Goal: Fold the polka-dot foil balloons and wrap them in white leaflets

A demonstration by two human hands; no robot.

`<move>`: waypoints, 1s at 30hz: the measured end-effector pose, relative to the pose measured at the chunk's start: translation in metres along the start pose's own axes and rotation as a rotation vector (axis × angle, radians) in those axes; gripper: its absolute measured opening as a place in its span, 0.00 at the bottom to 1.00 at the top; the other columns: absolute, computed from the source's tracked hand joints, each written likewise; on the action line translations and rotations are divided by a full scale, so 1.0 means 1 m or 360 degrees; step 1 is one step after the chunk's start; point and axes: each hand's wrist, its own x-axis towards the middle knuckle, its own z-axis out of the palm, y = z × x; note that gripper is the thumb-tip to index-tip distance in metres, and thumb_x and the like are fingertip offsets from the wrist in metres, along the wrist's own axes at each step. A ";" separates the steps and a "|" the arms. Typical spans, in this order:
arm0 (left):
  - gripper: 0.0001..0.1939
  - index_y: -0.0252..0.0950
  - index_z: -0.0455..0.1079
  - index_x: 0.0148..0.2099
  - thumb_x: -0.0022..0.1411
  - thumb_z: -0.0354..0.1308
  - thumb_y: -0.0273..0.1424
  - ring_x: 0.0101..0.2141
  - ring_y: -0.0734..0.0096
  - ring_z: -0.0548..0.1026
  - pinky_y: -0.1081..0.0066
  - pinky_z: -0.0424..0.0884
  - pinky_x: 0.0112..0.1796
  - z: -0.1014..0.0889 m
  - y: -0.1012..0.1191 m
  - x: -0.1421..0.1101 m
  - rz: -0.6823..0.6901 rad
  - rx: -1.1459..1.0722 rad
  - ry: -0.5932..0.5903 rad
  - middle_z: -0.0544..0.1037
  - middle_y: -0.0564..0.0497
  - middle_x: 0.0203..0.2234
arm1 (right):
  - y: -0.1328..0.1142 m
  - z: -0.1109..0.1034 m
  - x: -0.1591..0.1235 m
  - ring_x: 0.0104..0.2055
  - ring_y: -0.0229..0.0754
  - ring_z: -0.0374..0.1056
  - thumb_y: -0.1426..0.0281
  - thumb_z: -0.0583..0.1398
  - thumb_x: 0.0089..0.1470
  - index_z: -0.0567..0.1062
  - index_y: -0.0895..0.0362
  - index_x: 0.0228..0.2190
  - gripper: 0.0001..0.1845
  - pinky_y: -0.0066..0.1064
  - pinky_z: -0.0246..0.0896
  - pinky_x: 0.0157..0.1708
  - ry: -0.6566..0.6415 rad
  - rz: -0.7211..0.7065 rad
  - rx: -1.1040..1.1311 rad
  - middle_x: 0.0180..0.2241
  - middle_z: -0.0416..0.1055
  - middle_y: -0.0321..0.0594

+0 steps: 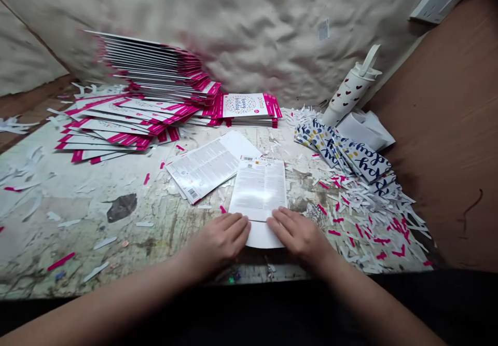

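A white printed card sleeve point(258, 188), with fine text and a barcode along its far end, lies in front of me with a plain white flap point(262, 236) toward me. My left hand point(223, 237) is closed on the left side of the sleeve near the flap's crease, fingers together. On the opposite side my right hand point(299, 232) grips the sleeve in the same way, fingers bent over its edge. Both thumbs are mostly hidden. Just beyond and to the left, more printed card sleeves point(206, 167) lie loosely overlapped at a slant.
A tall leaning stack of pink-and-white card packs point(155, 68) stands at the back left, beside a shorter pile point(249, 106). To the right are a tumbler with hearts point(348, 94), patterned foil pieces point(350, 154) and many paper scraps point(365, 232). A brown panel point(447, 128) borders the table.
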 end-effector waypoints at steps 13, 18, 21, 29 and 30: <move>0.13 0.36 0.65 0.39 0.54 0.56 0.40 0.34 0.62 0.68 0.67 0.64 0.34 0.017 -0.026 0.013 -0.1140 -0.0783 -0.0662 0.70 0.48 0.33 | 0.009 0.004 0.016 0.38 0.42 0.66 0.72 0.57 0.52 0.70 0.57 0.36 0.07 0.35 0.64 0.39 -0.0506 0.1014 0.0487 0.35 0.69 0.42; 0.09 0.37 0.68 0.38 0.52 0.53 0.27 0.32 0.67 0.69 0.71 0.64 0.33 0.014 -0.045 0.015 -0.1080 -0.1145 -0.0731 0.70 0.50 0.31 | 0.005 -0.002 0.026 0.52 0.48 0.61 0.76 0.55 0.51 0.67 0.54 0.48 0.21 0.39 0.62 0.44 -0.0835 0.0444 0.0284 0.51 0.64 0.48; 0.08 0.36 0.69 0.38 0.55 0.51 0.29 0.35 0.66 0.69 0.69 0.64 0.36 -0.003 -0.031 0.015 -0.1125 -0.1155 -0.0468 0.71 0.48 0.34 | -0.004 -0.002 0.029 0.49 0.52 0.64 0.80 0.53 0.51 0.63 0.57 0.53 0.26 0.37 0.66 0.34 -0.0972 0.0331 -0.0039 0.54 0.62 0.54; 0.15 0.32 0.70 0.35 0.57 0.56 0.41 0.28 0.73 0.74 0.77 0.69 0.27 -0.008 0.007 0.022 -0.2248 -0.3082 -0.0039 0.75 0.48 0.27 | -0.017 -0.010 0.039 0.34 0.46 0.67 0.78 0.49 0.56 0.71 0.67 0.44 0.17 0.37 0.62 0.30 -0.0182 0.0179 -0.0338 0.41 0.73 0.55; 0.12 0.32 0.69 0.35 0.55 0.60 0.37 0.28 0.74 0.74 0.78 0.69 0.28 -0.004 0.006 0.023 -0.2359 -0.3093 0.0200 0.75 0.49 0.26 | -0.020 -0.009 0.040 0.33 0.46 0.66 0.78 0.49 0.56 0.72 0.67 0.43 0.16 0.37 0.62 0.29 -0.0131 0.0200 -0.0326 0.40 0.73 0.55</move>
